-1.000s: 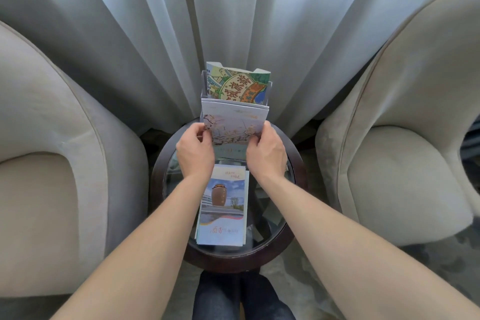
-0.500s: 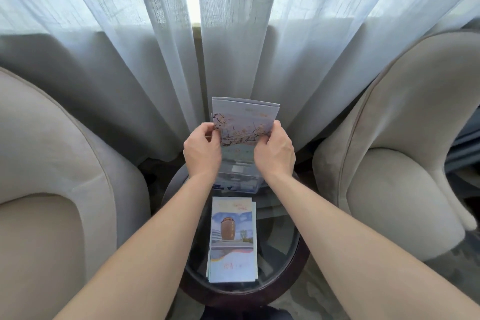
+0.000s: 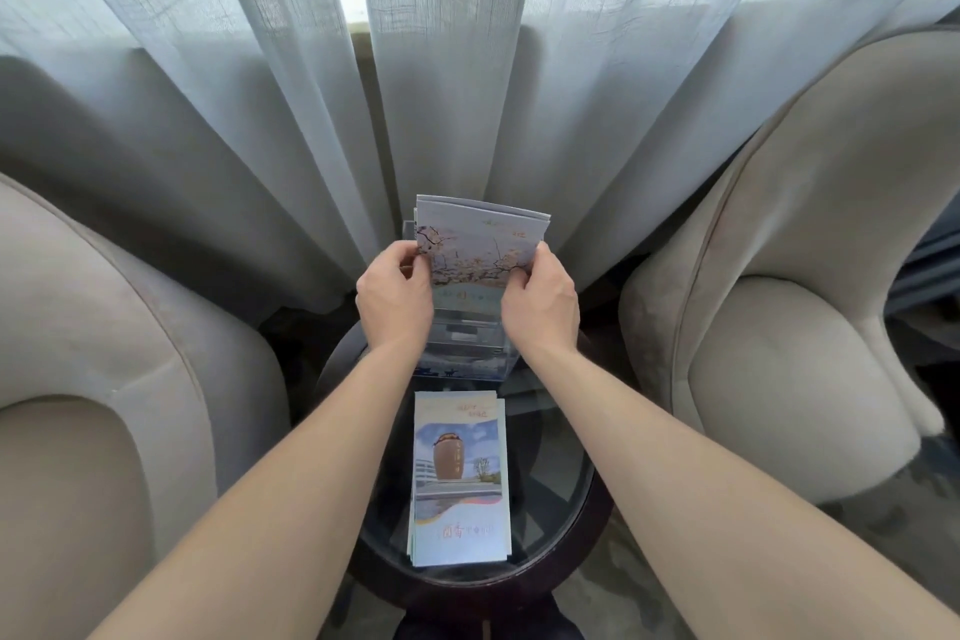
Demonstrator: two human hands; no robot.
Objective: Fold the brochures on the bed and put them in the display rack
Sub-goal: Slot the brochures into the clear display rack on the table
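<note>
Left hand (image 3: 396, 296): pinches the left edge of the blossom brochure (image 3: 480, 244).
Right hand (image 3: 543, 299): grips the same brochure's right edge.
Blossom brochure: upright between both hands, its lower part inside the clear rack (image 3: 462, 346).
Rack: at the far edge of the round glass table (image 3: 561, 473).
Jar brochure (image 3: 460, 478): flat on the table, nearer the person, between the forearms, untouched.

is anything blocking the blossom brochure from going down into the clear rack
Nothing visible does. Left hand and right hand pinch the blossom brochure by its side edges, its lower part already inside the clear display rack. The jar brochures lie nearer on the glass table, clear of it.
</note>
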